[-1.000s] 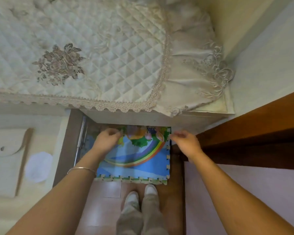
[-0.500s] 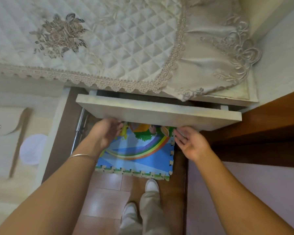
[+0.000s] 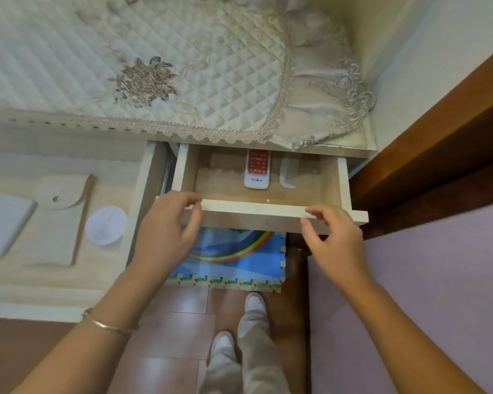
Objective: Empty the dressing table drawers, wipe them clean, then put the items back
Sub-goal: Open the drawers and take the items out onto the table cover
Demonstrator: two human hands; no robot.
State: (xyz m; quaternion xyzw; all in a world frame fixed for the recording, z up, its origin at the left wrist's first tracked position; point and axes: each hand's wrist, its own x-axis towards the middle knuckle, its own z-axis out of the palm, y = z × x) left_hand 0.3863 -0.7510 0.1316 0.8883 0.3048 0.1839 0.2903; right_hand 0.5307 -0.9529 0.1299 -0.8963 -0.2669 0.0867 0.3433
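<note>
The dressing table's light wood drawer (image 3: 254,211) stands pulled out below the table's edge. Inside it lie a white remote with a red keypad (image 3: 256,169) and, to its right, a pale comb (image 3: 289,172); the left half of the drawer floor is bare. My left hand (image 3: 168,223) grips the left end of the drawer's front panel, thumb on top. At the right end, my right hand (image 3: 333,237) pinches the front panel between fingers and thumb.
A quilted lace-edged cover (image 3: 182,66) lies over the table top. On the lower surface at left sit a beige snap pouch (image 3: 60,220), a round white pad (image 3: 106,224) and a white flat block (image 3: 3,223). A rainbow foam mat (image 3: 234,257) lies on the floor; a brown wooden frame (image 3: 439,137) is at right.
The drawer has slid out toward me, so the remote and comb now show. Both hands moved from under the front panel to hold its top edge.
</note>
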